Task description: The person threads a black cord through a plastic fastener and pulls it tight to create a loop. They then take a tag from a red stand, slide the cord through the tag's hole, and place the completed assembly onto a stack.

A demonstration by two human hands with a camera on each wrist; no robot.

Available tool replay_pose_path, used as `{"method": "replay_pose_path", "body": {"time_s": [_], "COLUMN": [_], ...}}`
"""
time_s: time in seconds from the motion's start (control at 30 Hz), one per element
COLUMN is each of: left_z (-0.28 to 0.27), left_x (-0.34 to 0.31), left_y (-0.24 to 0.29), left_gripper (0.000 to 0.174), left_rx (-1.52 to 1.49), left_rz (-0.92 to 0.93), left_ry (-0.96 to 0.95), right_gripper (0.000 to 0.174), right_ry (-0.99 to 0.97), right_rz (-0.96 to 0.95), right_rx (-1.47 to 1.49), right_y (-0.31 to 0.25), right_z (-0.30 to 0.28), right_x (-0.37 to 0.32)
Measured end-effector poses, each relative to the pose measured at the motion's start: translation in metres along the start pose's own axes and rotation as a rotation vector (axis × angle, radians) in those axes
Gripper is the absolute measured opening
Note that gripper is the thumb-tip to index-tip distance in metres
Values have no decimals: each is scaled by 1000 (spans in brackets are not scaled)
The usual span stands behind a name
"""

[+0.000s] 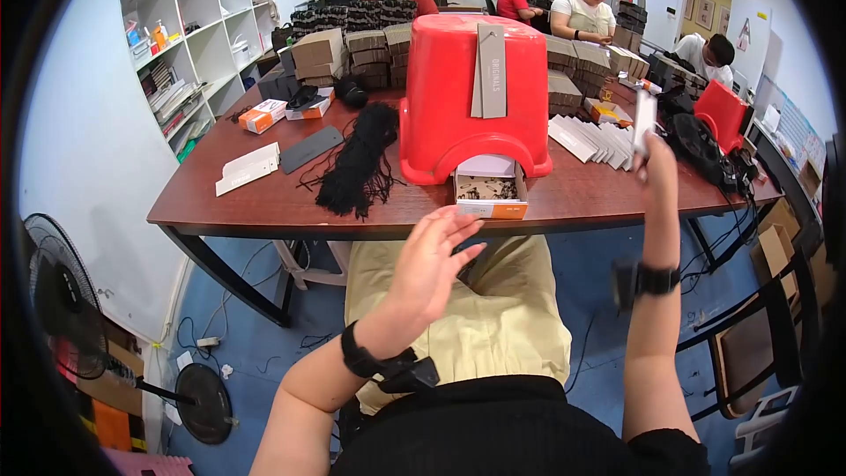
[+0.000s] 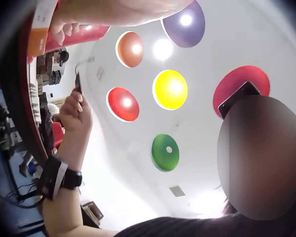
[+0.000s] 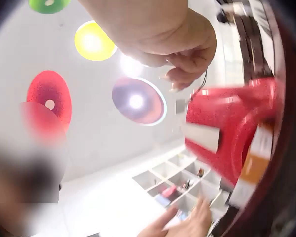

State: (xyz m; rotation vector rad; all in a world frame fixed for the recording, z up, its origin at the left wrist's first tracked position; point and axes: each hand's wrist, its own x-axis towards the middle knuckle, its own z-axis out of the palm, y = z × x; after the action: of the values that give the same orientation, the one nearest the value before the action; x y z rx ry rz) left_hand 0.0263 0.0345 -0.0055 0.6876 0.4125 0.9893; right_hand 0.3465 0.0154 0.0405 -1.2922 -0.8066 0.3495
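Observation:
At the right, my right hand (image 1: 656, 163) is raised over the table and pinches a pale hang tag (image 1: 645, 122), blurred in the head view and thin and edge-on in the left wrist view. My left hand (image 1: 427, 263) hovers with fingers extended, fingertips right by the front of a small open box (image 1: 491, 198) of little dark pieces. Over the back of that box stands an upturned red plastic stool (image 1: 441, 97). Grey-brown hang tags (image 1: 492, 75), one lettered ORIGINALS, lie against the stool. Fanned pale tags (image 1: 592, 141) lie to its right.
A bundle of black strings (image 1: 357, 159) lies left of the stool, beside a dark tag (image 1: 310, 149) and pale tags (image 1: 249, 169). Stacked tag bundles (image 1: 319, 55) line the back, with several people beyond. A black bag (image 1: 701, 143) sits right; a fan (image 1: 66, 286) stands left.

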Motion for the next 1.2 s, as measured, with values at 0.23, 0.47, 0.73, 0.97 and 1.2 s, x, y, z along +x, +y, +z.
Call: {"method": "replay_pose_path", "body": {"time_s": [0.23,0.47,0.73,0.97,1.2], "left_z": [-43,-73,-81,-89,-101], "left_x": [-14,-15,57,120,133], "left_y": [25,50,82,79,84], "left_gripper": [23,20,17,16,14], "left_rx": [165,316,1274,1978,1893], "left_rz": [8,52,526,618,661], "left_ry": [51,102,-19,-123,-117], "right_gripper": [24,35,41,48,34], "right_ry": [-223,-486,-313,-215,-183], "right_rz": [-752,-192,-209,-412,-586], "right_rx": [-887,-1288,-1516,-1491,-1109], "right_y": [93,93,85,67,12], "right_z": [18,37,39,44,63], "right_x": [135,98,91,71,14]}}
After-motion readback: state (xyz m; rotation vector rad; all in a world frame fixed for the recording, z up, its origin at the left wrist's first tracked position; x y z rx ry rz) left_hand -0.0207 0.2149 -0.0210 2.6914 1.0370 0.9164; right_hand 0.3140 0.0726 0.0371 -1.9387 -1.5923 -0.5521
